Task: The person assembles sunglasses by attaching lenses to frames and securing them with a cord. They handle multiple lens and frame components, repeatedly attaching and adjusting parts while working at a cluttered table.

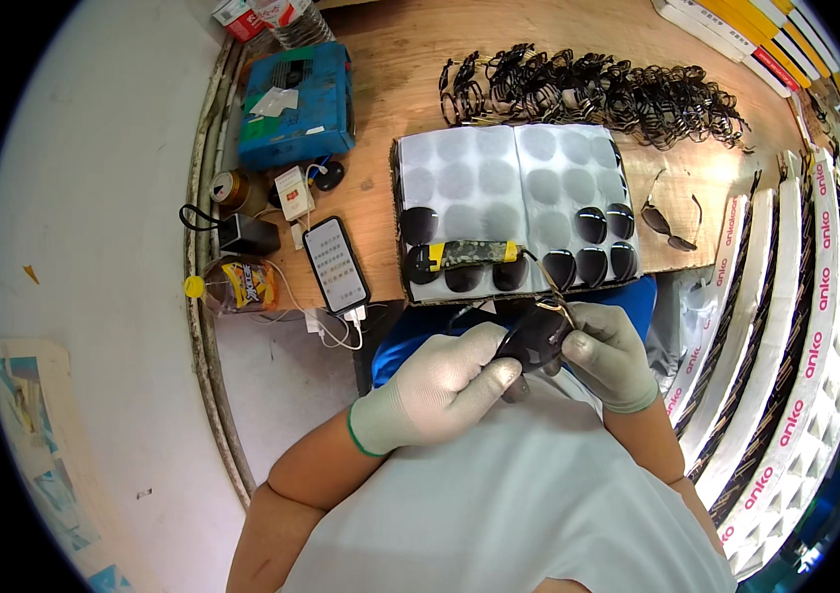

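My left hand, in a white knitted glove with a green cuff, pinches one side of a pair of dark sunglasses between thumb and fingers. On the other side my gloved right hand grips the same sunglasses near a gold-coloured hinge. They are held in front of my body, just below the near edge of a shallow box. White sheets with grey round marks line this box. Several loose dark lenses lie in its nearer rows. Across them rests a slim tool wrapped in camouflage and yellow tape.
Behind the box is a long heap of black spectacle frames. One finished-looking pair of sunglasses lies to its right. Racks of white strips stand at the right. Leftward are a phone, a blue case and a drink bottle.
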The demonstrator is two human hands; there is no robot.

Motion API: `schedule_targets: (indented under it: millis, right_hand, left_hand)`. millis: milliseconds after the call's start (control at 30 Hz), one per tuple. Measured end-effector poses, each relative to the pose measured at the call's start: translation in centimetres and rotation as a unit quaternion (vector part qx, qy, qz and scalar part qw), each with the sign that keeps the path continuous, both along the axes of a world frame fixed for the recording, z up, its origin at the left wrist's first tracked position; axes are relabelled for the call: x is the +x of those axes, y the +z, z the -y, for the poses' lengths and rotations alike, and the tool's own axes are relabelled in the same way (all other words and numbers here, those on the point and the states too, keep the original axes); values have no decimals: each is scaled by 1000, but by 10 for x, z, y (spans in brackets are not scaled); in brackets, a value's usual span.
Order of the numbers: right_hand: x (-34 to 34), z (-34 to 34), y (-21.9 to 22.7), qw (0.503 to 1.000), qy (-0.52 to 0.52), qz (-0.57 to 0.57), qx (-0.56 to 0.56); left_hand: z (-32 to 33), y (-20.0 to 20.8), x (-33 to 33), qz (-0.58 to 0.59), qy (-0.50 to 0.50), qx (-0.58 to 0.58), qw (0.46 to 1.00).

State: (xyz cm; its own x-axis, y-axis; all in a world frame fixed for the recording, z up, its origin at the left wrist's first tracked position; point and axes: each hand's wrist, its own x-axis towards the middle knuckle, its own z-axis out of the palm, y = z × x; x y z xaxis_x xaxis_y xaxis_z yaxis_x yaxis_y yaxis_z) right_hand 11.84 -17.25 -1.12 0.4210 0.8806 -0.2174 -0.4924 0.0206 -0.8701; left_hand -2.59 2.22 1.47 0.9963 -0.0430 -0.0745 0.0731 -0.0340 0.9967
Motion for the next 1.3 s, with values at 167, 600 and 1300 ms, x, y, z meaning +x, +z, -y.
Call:
schedule_targets:
  millis: [167,600,1300]
  right_hand:
    - [-1,-3,2,999,11,19,-42]
    - [-4,-6,31,985,0,144,-92]
    - [4,3,20,962,70,261,-38]
  left_hand:
    - [2,7,-5,0,16,94,995]
    - [-14,17,9,-43,-2,-37,998]
    - [-1,-2,10,67,71,-49,994]
